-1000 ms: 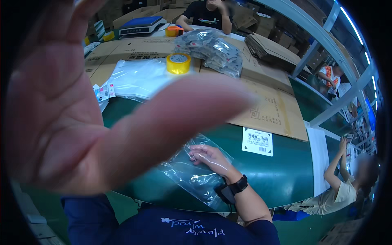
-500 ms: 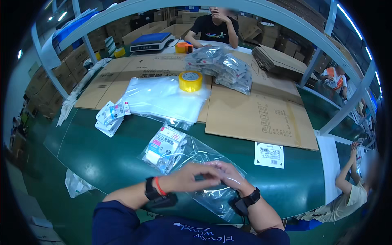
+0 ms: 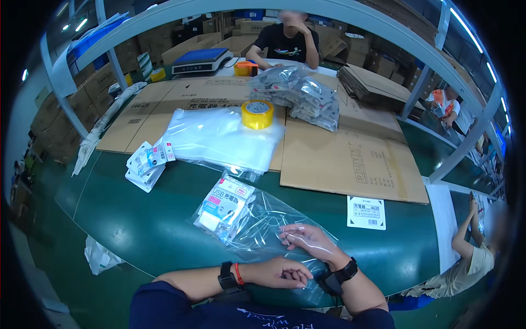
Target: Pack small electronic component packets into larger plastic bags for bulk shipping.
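Observation:
A clear plastic bag (image 3: 263, 211) lies aslant on the green table, with several flat packs of USB chargers (image 3: 226, 205) stacked in its far left end. My right hand (image 3: 311, 241) is closed on the bag's loose film, its fingers bent and pointing left; glossy film shows across the wrist. Closer to my body, my left hand (image 3: 279, 272) rests back up over the bag's near part. Its fingers are curled beside the film, and what they hold, if anything, is hidden. Left of the bag sits a small pile of charger packs (image 3: 149, 164).
Flattened cardboard (image 3: 350, 159) covers the table's far part. On it are clear bags (image 3: 219, 137), a yellow tape roll (image 3: 257, 114) and a heap of bagged packs (image 3: 296, 93). A printed card (image 3: 366, 213) lies right. A scale (image 3: 200, 61) and seated person (image 3: 285, 44) are beyond.
My left hand has come away from my right, nearer my body, and its fingers have curled. The right hand stays over the bag. The view has shifted slightly.

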Available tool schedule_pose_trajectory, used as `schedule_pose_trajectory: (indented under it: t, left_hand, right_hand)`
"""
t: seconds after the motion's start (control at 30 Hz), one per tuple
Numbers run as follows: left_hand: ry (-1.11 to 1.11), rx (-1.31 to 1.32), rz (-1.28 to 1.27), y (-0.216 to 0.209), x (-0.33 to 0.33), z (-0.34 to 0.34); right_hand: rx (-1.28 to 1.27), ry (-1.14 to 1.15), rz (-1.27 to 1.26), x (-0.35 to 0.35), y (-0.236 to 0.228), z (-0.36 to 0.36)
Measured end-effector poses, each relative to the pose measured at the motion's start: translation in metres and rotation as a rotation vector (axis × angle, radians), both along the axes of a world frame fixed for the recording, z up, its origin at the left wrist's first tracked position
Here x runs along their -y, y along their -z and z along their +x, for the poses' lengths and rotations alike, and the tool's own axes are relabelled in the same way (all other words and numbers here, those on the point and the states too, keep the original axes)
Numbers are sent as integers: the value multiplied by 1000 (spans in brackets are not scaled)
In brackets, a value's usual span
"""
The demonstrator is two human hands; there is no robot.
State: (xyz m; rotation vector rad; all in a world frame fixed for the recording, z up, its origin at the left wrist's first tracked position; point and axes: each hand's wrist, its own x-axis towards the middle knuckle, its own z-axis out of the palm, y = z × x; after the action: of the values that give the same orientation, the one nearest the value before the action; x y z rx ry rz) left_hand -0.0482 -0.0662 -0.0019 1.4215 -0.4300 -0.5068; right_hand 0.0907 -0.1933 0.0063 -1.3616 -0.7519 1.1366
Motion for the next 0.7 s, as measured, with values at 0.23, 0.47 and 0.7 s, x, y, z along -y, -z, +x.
schedule_pose_trajectory:
  t: [0.23,0.47,0.7]
  left_hand:
    - [106,-70,-84,-2,0,0]
    - [204,-55,-75,5,-1,-4]
    - [245,-84,-49,3,-2,1]
  right_hand:
    - [21,-4,-3,0,-4,1]
    - [40,-12,-34,-1,-6,-5]
    - [50,-21,4,0,-5,0]
